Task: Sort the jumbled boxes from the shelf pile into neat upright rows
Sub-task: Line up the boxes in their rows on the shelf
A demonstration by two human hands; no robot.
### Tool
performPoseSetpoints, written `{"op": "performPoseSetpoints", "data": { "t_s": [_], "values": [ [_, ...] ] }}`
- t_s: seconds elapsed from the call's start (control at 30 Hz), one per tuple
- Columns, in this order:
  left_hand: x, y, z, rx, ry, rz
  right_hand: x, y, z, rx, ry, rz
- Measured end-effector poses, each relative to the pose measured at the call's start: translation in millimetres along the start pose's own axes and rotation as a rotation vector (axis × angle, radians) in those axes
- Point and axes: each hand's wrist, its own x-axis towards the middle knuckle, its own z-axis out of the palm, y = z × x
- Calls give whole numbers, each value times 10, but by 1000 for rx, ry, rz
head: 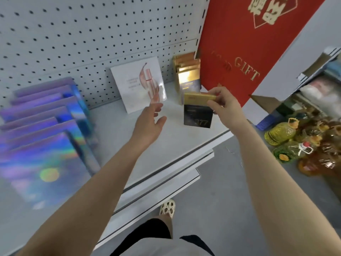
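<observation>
My right hand (222, 104) pinches the gold top of a black-and-gold box (197, 115), which stands upright near the shelf's front. Behind it, a row of matching gold-topped boxes (187, 74) stands against the pegboard. My left hand (150, 124) hovers open over the shelf, fingers spread, just in front of a white box with a pink design (137, 84) that leans on the back wall. A row of holographic purple boxes (44, 119) stands upright along the left of the shelf.
The grey shelf (166, 145) ends in a metal front edge. A large red gift box (247, 48) leans at the right end. Cardboard cartons (287, 84) and wrapped oil bottles (295, 141) sit on the floor to the right.
</observation>
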Motion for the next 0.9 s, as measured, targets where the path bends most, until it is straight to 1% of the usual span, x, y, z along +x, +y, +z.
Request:
{"op": "performPoseSetpoints", "data": {
  "t_s": [0.17,0.3,0.43,0.53,0.63,0.8,0.9],
  "values": [
    [701,174,466,63,-74,-50,728,251,-152,-39,-25,20],
    [1078,237,761,113,-74,-121,1184,352,-187,-86,-91,-8],
    [1313,284,984,36,15,-162,1478,401,-145,-211,-159,-72],
    [1377,305,1099,-26,99,-217,1639,461,-64,-278,-172,-128],
    [1365,339,1180,-35,164,-236,1715,477,-12,-325,-177,-161],
    [1324,355,1266,-29,213,-253,1718,527,22,-394,-187,-230],
    [1297,394,1264,-16,219,-298,1704,523,-1,-446,-178,-274]
  ]
}}
